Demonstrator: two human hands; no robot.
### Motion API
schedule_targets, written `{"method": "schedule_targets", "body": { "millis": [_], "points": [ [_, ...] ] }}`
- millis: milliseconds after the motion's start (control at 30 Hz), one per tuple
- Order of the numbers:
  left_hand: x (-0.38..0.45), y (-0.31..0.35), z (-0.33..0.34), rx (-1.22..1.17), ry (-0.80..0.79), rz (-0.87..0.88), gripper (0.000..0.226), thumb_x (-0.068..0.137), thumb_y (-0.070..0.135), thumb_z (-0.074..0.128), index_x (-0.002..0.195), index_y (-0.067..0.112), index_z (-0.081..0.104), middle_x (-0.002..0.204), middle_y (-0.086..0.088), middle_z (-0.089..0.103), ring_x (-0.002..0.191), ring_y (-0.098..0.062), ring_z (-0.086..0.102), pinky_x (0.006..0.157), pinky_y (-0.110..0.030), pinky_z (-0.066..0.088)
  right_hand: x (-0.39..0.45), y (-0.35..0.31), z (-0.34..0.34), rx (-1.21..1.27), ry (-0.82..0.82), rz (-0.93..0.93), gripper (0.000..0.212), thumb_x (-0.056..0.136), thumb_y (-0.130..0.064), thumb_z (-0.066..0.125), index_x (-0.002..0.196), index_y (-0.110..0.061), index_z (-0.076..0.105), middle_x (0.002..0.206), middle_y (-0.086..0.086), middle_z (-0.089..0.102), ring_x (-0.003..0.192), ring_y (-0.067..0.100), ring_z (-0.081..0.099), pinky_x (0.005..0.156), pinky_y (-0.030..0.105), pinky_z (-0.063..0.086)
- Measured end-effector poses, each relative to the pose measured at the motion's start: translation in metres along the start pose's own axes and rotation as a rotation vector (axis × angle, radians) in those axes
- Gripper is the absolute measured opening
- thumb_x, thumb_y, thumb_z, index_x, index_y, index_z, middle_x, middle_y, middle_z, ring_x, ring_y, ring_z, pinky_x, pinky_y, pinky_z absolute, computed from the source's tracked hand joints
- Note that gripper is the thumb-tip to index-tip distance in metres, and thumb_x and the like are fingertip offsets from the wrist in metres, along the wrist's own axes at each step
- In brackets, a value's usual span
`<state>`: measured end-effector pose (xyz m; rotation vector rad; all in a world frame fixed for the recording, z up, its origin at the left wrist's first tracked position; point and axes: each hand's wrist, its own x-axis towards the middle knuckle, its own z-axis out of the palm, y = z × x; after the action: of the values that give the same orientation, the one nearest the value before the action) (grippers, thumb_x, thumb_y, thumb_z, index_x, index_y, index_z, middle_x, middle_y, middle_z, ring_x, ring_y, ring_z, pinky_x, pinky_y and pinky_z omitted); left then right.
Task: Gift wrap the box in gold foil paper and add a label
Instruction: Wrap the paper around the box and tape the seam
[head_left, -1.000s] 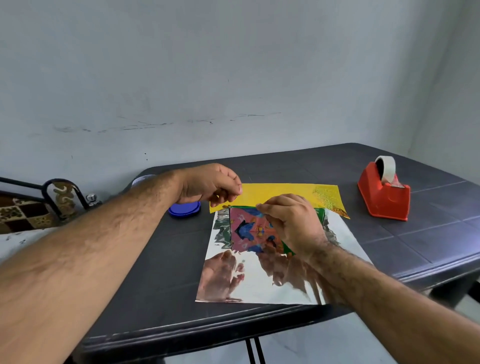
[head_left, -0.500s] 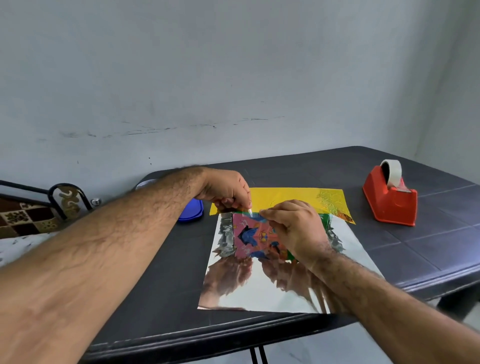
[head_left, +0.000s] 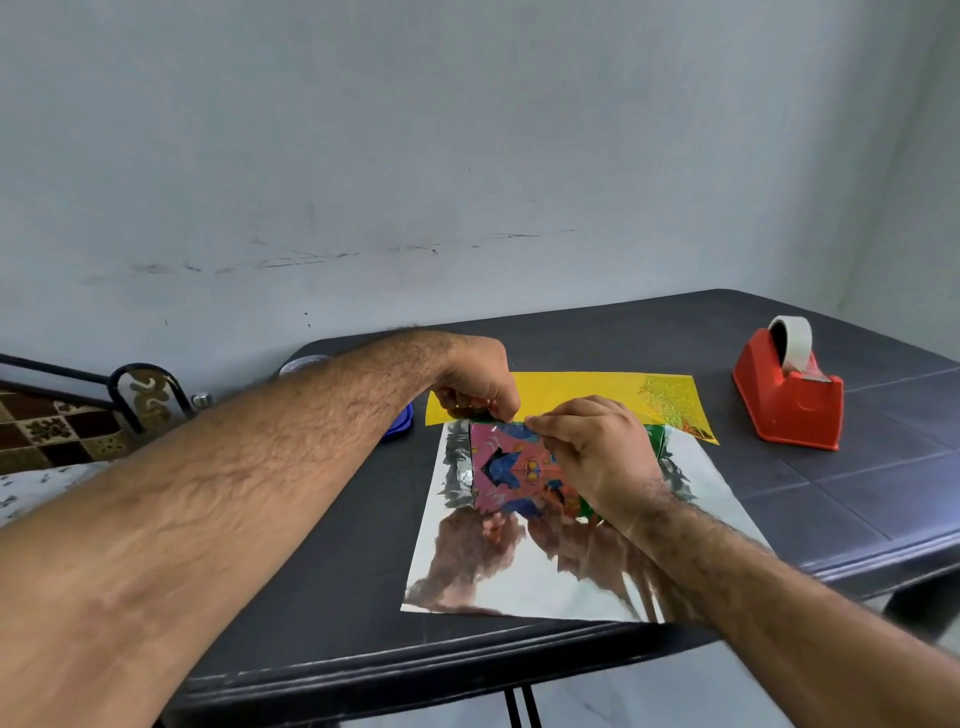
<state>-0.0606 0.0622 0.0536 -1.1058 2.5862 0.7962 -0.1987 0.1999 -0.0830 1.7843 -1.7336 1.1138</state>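
A home: plastic table (head_left: 779, 509), patterned floor tiles (head_left: 47, 431), plain wall (head_left: 467, 156).

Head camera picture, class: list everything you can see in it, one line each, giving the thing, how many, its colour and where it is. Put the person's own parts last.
Table: one, dark grey, fills the lower picture.
Silver sheet: one, mirror-like, near the table's front edge.
Box: one, pink and blue print with green sides, on the silver sheet's far end.
Gold paper: one, yellow-gold, flat behind the box.
Tape dispenser: one, red with a pale roll, far right of the table.
Lid: one, blue, mostly hidden behind the left forearm.
Chair back: one, dark frame with brown pattern, left edge.
Wall: one, pale grey, behind.
Left hand: one, fingers pinching at the box's far edge.
Right hand: one, on the box top, fingers pinching its far edge.
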Motion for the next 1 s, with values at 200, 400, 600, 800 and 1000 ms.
{"method": "schedule_targets", "body": {
  "millis": [200, 400, 600, 800, 1000],
  "points": [
    [-0.002, 0.001, -0.006, 0.07, 0.088, -0.069, 0.025, 0.073, 0.032, 0.089, 0.071, 0.01, 0.076, 0.059, 0.0, 0.052, 0.046, -0.015, 0.035, 0.048, -0.024, 0.028, 0.001, -0.003, -0.003, -0.004, -0.011, 0.017, 0.028, 0.083, -0.009, 0.087, 0.105, -0.026, 0.086, 0.094, -0.008, 0.078, 0.086, 0.021, 0.07, 0.083, 0.035, 0.05],
    [-0.007, -0.016, -0.012, 0.162, 0.187, -0.009, 0.041, 0.066, 0.035, 0.098, 0.066, 0.013, 0.064, 0.065, -0.001, 0.056, 0.054, -0.016, 0.046, 0.052, -0.028, 0.038, 0.001, -0.005, -0.006, -0.003, -0.023, 0.027, 0.028, 0.083, -0.009, 0.087, 0.106, -0.026, 0.085, 0.094, -0.008, 0.078, 0.086, 0.02, 0.069, 0.082, 0.035, 0.05],
    [-0.019, -0.029, 0.025, 0.094, 0.498, 0.492, 0.005, 0.083, 0.027, 0.087, 0.087, 0.027, 0.083, 0.078, 0.015, 0.072, 0.065, 0.0, 0.06, 0.06, -0.016, 0.045, 0.004, -0.006, -0.005, 0.0, -0.031, 0.062, 0.03, 0.081, -0.008, 0.088, 0.104, -0.028, 0.086, 0.093, -0.01, 0.078, 0.085, 0.019, 0.069, 0.082, 0.035, 0.053],
    [-0.006, -0.053, 0.06, 0.245, 0.721, 0.62, 0.008, 0.084, 0.029, 0.085, 0.092, 0.026, 0.085, 0.091, 0.011, 0.076, 0.087, -0.009, 0.057, 0.079, -0.034, 0.052, 0.007, -0.012, -0.007, 0.0, -0.045, 0.096, 0.03, 0.078, -0.008, 0.089, 0.101, -0.027, 0.086, 0.089, -0.01, 0.078, 0.081, 0.018, 0.069, 0.077, 0.027, 0.051],
    [0.001, -0.06, 0.084, 0.108, 0.888, 0.653, 0.019, 0.073, 0.027, 0.094, 0.086, 0.022, 0.081, 0.087, 0.01, 0.075, 0.081, -0.012, 0.057, 0.071, -0.034, 0.053, 0.014, -0.02, -0.015, 0.031, -0.135, 0.123, 0.033, 0.084, -0.048, 0.082, 0.116, -0.04, 0.081, 0.083, -0.018, 0.058, 0.085, 0.013, 0.053, 0.077, 0.034, 0.049]
  ]
}}
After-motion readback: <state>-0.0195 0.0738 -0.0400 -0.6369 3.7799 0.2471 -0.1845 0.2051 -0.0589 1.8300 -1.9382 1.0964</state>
